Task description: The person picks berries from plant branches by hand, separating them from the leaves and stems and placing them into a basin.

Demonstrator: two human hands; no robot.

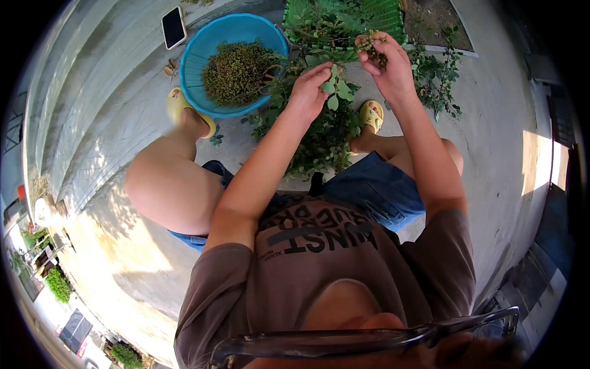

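Note:
My left hand is closed in a pinch on a leafy twig, its green leaves hanging beside my fingertips. Cupped in the curled fingers of my right hand is a bunch of small greenish-brown berries. Between my legs, below both hands, lies a heap of cut leafy branches. A blue plastic basin stands to the left of my left hand. Many berry clusters of the same sort are piled in it.
Beyond my hands is a green woven basket with branches over it. A phone lies beside the basin. More leafy branches lie on the concrete to the right. My feet, in yellow sandals, flank the heap; steps rise at left.

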